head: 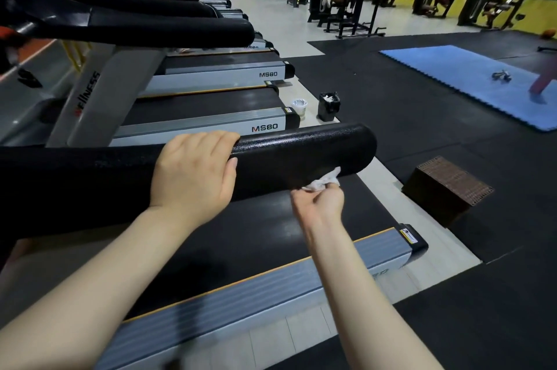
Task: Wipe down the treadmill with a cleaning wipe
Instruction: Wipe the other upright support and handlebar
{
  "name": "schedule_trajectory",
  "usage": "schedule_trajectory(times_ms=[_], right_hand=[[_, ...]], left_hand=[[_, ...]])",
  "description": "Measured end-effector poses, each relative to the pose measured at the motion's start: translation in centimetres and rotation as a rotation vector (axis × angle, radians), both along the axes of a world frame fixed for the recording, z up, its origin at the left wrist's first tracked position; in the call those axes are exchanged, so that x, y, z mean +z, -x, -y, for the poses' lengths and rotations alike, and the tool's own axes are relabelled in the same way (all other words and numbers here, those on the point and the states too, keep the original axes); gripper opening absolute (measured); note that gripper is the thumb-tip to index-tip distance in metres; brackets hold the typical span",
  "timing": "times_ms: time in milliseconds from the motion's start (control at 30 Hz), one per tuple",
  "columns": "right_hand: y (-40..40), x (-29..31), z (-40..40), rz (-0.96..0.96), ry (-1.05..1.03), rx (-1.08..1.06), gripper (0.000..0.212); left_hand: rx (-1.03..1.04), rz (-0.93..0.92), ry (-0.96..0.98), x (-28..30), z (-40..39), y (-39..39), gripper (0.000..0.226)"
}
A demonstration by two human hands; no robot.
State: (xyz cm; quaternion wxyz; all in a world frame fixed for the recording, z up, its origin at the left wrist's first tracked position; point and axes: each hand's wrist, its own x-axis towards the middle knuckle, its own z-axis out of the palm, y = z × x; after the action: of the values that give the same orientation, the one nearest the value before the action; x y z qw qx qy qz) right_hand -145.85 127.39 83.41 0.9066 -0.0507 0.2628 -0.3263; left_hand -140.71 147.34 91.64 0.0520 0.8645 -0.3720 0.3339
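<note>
The nearest treadmill's thick black handrail (307, 149) runs across the middle of the view, above its dark belt (271, 234) and grey side rail (301, 279). My left hand (193, 173) grips the handrail from above, fingers curled over its top. My right hand (321, 204) is below the rail's rounded end and pinches a crumpled white wipe (322, 181), pressing it against the underside of the rail.
More MS80 treadmills (265, 127) line up to the left. A small black bin (329, 106) and a white cup (299, 106) stand on the floor beyond. A brown woven box (446, 189) sits at right, a blue mat (470, 80) farther off, weight machines at the back.
</note>
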Motion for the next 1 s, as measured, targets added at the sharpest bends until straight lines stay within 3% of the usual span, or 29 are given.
schedule_trajectory(times_ms=[100,233,400,467,567,700,833,1000], right_hand=[[2.0,1.6,2.9,0.022,-0.004,-0.004,0.041],[1.2,3.0,-0.1,-0.053,-0.033,-0.110,0.063],[-0.5,3.0,-9.1,-0.085,-0.050,0.133,0.053],[-0.4,2.7,-12.5,-0.021,-0.049,0.234,0.063],[0.3,2.3,-12.9,0.037,-0.116,0.283,0.053],[0.9,2.7,-10.8,0.134,-0.166,0.117,0.025],[-0.8,4.0,-17.9,0.042,-0.040,0.150,0.050],[-2.7,4.2,-23.0,-0.070,0.009,0.167,0.034]], left_hand=[[0.002,0.005,-0.002,0.1,0.1,0.1,0.041],[0.023,-0.005,-0.026,0.3,0.1,0.3,0.041],[-0.023,-0.050,-0.127,1.0,-0.5,0.4,0.046],[-0.111,-0.086,-0.135,1.3,-1.9,0.6,0.051],[-0.162,-0.114,-0.049,2.0,-6.3,1.2,0.056],[-0.032,-0.019,-0.004,3.4,-15.5,0.4,0.056],[0.138,-0.029,0.113,5.5,-23.8,-1.4,0.056],[0.252,-0.035,0.134,6.5,-31.1,-4.0,0.058]])
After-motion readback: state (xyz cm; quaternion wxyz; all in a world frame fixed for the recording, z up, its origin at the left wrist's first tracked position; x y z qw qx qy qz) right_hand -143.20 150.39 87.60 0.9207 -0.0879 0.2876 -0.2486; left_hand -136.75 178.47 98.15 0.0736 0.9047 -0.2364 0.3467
